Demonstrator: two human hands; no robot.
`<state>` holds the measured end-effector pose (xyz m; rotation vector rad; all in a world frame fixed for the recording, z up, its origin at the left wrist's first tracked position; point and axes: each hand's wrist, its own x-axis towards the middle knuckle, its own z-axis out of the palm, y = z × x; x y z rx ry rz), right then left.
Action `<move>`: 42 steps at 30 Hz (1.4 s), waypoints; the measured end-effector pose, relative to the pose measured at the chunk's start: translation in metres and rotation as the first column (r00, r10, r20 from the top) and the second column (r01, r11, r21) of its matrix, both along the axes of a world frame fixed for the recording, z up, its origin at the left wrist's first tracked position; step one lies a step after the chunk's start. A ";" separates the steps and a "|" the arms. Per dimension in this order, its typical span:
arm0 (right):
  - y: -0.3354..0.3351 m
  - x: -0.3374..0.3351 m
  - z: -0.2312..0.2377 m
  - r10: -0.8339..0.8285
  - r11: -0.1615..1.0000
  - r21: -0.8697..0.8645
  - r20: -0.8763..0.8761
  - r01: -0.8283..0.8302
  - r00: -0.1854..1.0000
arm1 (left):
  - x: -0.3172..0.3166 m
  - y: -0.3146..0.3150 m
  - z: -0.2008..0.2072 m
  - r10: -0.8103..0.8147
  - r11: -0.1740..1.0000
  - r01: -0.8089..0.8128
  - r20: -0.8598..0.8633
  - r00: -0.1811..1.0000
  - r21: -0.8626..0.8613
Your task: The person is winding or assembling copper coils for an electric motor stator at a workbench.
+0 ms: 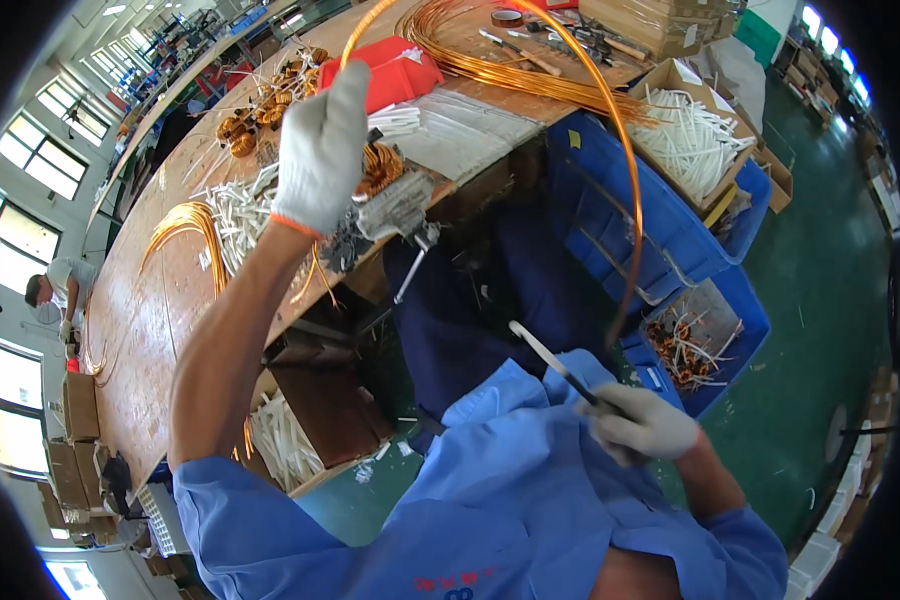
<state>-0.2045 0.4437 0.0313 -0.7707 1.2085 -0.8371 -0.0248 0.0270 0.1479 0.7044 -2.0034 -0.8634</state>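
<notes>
1. A cluttered wooden workbench [135, 330] curves around the person in the workshop; I stand watching two gloved hands.
2. The left hand [322, 150] is raised, its fingers closed on copper wire [635, 200] at their tips; the height presumably lifts the loop clear of the bench.
3. The right hand [642, 425] is wrapped around a black-handled tool [550, 350], pale blade pointing away, probably for safety; the wire arcs from the left fingertips, its blurred lower stretch hanging beyond the blade, apart from the right fingers.
4. Outward, a vise [398, 205] sits at the bench edge; white sleeves [690, 140] fill a box rightward, likely for easy reach.
</notes>
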 end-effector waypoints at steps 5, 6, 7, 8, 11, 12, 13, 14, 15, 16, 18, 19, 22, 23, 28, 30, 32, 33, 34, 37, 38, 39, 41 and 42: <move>-0.161 0.047 0.005 -0.063 0.993 -0.080 0.251 0.085 0.966 | -0.040 -0.063 0.024 0.178 0.842 -0.048 -0.193 0.965 0.537; -0.190 0.058 0.012 -0.129 0.988 -0.029 0.371 0.150 0.920 | -0.039 -0.084 0.015 0.220 0.816 -0.054 -0.224 0.949 0.575; -0.214 0.066 0.011 -0.162 0.981 -0.019 0.452 0.191 0.877 | -0.042 -0.102 -0.003 0.226 0.778 -0.021 -0.250 0.941 0.628; -0.235 0.073 0.012 -0.173 0.977 -0.011 0.535 0.212 0.827 | -0.036 -0.116 -0.016 0.252 0.741 -0.005 -0.271 0.929 0.672; -0.275 0.080 0.031 -0.251 0.957 -0.017 0.454 0.290 0.855 | -0.046 -0.141 -0.062 0.233 0.667 0.110 -0.346 0.909 0.737; -0.282 0.068 0.027 -0.160 0.981 -0.048 0.364 0.190 0.918 | -0.047 -0.147 -0.076 0.208 0.698 0.137 -0.381 0.901 0.703; -0.280 0.051 0.020 -0.072 0.994 -0.062 0.272 0.092 0.960 | -0.044 -0.145 -0.082 0.149 0.703 0.138 -0.334 0.931 0.697; -0.276 0.038 0.017 0.026 0.997 -0.079 0.179 -0.012 0.983 | -0.038 -0.140 -0.077 0.086 0.717 0.141 -0.287 0.954 0.683; -0.268 0.030 0.025 0.037 0.996 -0.083 -0.033 -0.040 0.999 | -0.037 -0.129 -0.064 -0.028 0.689 0.135 -0.159 0.987 0.712; -0.255 0.030 0.026 0.028 0.996 -0.085 0.010 -0.027 1.000 | -0.032 -0.136 -0.054 -0.240 0.657 0.117 0.059 0.969 0.745; -0.228 0.030 0.026 0.003 0.995 -0.095 0.098 0.007 0.995 | -0.027 -0.119 -0.034 -0.137 0.899 -0.012 0.306 0.942 0.438; -0.213 0.028 0.031 -0.004 0.997 -0.077 0.203 0.020 0.979 | -0.017 -0.109 -0.021 -0.108 0.937 0.018 0.241 0.965 0.348; -0.107 0.004 0.006 0.066 0.997 0.017 0.393 -0.079 0.917 | 0.003 -0.041 -0.012 0.043 0.641 0.338 0.471 0.881 -0.690; -0.064 -0.011 -0.002 0.050 0.998 0.021 0.453 -0.067 0.890 | 0.000 -0.013 -0.019 0.003 0.466 0.482 0.547 0.837 -0.741; 0.019 -0.057 -0.021 0.392 0.913 -0.252 0.330 -0.320 0.859 | 0.003 0.041 -0.012 -0.211 0.669 0.541 0.567 0.796 -0.510; -0.011 -0.047 -0.017 0.164 0.986 -0.026 0.324 -0.165 0.932 | -0.026 0.002 0.003 -0.150 0.912 0.189 0.133 0.980 -0.364; -0.076 -0.030 -0.011 0.120 0.991 0.023 0.333 -0.135 0.935 | -0.052 -0.023 0.031 0.002 0.977 0.017 -0.089 0.996 0.214; -0.112 -0.015 -0.009 0.145 0.988 0.006 0.310 -0.155 0.939 | -0.061 -0.045 0.030 0.065 0.939 0.000 -0.176 0.982 0.344; -0.145 0.004 -0.006 0.103 0.994 -0.003 0.415 -0.112 0.904 | -0.063 -0.066 0.025 0.143 0.881 -0.010 -0.247 0.958 0.474; -0.226 0.069 0.010 -0.121 0.989 0.030 0.722 0.144 0.681 | -0.062 -0.120 -0.019 0.200 0.756 0.017 -0.256 0.946 0.654; -0.246 0.088 0.020 -0.197 0.970 0.067 0.781 0.235 0.592 | -0.059 -0.130 -0.032 0.210 0.743 0.020 -0.262 0.942 0.669; -0.265 0.103 0.024 -0.288 0.941 0.109 0.757 0.322 0.587 | -0.058 -0.137 -0.048 0.217 0.725 0.028 -0.267 0.939 0.688; -0.276 0.106 0.013 -0.253 0.936 0.023 0.736 0.351 0.627 | -0.054 -0.139 -0.074 0.321 0.778 -0.128 -0.215 0.922 0.614; -0.281 0.104 0.005 -0.242 0.929 -0.021 0.720 0.369 0.651 | -0.056 -0.138 -0.078 0.283 0.806 -0.142 -0.164 0.945 0.575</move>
